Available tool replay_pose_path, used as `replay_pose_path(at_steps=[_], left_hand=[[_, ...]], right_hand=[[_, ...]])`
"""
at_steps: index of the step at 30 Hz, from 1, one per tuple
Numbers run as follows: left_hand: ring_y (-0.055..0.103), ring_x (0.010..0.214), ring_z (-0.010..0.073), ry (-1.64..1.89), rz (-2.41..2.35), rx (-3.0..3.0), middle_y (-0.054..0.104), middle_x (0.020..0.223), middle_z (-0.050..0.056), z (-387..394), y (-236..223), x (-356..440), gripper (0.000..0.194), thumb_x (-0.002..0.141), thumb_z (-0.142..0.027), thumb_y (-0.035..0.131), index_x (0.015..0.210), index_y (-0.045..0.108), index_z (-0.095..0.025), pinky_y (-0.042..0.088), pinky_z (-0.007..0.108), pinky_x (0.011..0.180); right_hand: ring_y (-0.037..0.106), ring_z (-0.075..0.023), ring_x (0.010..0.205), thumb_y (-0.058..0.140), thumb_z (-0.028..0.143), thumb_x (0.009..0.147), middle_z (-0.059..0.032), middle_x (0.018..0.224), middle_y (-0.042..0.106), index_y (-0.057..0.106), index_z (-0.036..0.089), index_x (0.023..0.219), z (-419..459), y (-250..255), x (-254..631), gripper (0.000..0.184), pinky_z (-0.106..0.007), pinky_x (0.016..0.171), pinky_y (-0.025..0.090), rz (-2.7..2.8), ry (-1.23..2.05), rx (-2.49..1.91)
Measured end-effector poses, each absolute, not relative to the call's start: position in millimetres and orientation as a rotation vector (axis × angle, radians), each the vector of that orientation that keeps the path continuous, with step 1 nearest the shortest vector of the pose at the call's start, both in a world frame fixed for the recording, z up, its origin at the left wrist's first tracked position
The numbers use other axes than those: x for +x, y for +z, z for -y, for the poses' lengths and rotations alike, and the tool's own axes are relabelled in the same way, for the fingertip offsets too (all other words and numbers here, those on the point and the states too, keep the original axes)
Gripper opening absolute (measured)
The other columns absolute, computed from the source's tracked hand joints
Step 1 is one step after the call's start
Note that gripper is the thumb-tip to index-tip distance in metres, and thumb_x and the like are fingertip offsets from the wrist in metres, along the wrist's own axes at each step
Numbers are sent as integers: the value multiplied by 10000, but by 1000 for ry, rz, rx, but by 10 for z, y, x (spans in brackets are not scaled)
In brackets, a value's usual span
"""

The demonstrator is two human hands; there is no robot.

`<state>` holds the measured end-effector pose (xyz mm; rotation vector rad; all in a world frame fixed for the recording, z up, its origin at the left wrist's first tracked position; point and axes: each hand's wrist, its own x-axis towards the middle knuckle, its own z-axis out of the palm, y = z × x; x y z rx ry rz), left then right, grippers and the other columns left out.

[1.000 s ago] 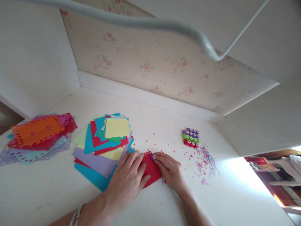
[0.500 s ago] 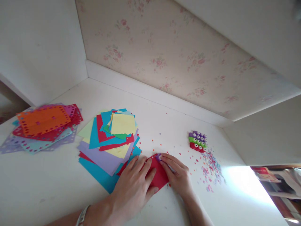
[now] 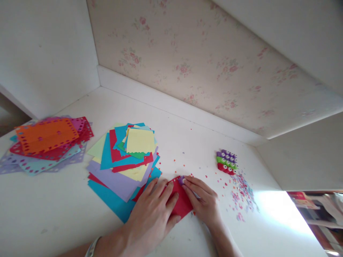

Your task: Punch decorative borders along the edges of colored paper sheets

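A sheet of red paper [image 3: 184, 205] lies on the white table, with a row of small punched holes along its upper edge. My left hand [image 3: 154, 212] rests flat over its left part, fingers stretched out. At the top corner of the sheet, my right hand [image 3: 205, 201] grips a small purple craft punch [image 3: 181, 180] between thumb and fingers. The punch sits over the paper's edge; whether its slot is pressed down cannot be made out. Left of the hands spreads a pile of coloured paper [image 3: 122, 182], a pale yellow square [image 3: 140, 140] on top.
Several purple, green and red punches [image 3: 227, 162] stand in rows at the right. Beside them lies a heap of confetti [image 3: 243, 191], with bits scattered toward the hands. Punched sheets, an orange one [image 3: 48, 135] uppermost, are stacked far left. A wallpapered wall [image 3: 182, 67] bounds the back.
The view has shifted slightly. Both hands stay at the red paper, and the right one still holds the punch at almost the same spot.
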<state>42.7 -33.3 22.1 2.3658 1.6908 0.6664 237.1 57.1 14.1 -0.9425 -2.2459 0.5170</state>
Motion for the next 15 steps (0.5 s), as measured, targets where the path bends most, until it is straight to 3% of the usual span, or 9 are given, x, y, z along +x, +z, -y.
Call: replay_pose_path(at_steps=[8,15], left_hand=[[462,1252,318,673,-1706,2374,572,1330,106,331,227,453,404,928,-475,492,1200,614,-203,284,514,1073],[433,1268,304,694,-1717,2335,567,1317,94,333,172,493,386,921,-478,507,1178,619,-214,249,517,1099]], right_hand=[[606,-252,1115,531,102,910,-81,1143,693,725,227,1033,-638,300,2270,262,-475,964,517,2290,631,-865],[641,-223,1048,511,121,918,-84,1061,718,729,194,839,-663,342,2179,243,-404,931,535,2280,698,-886]])
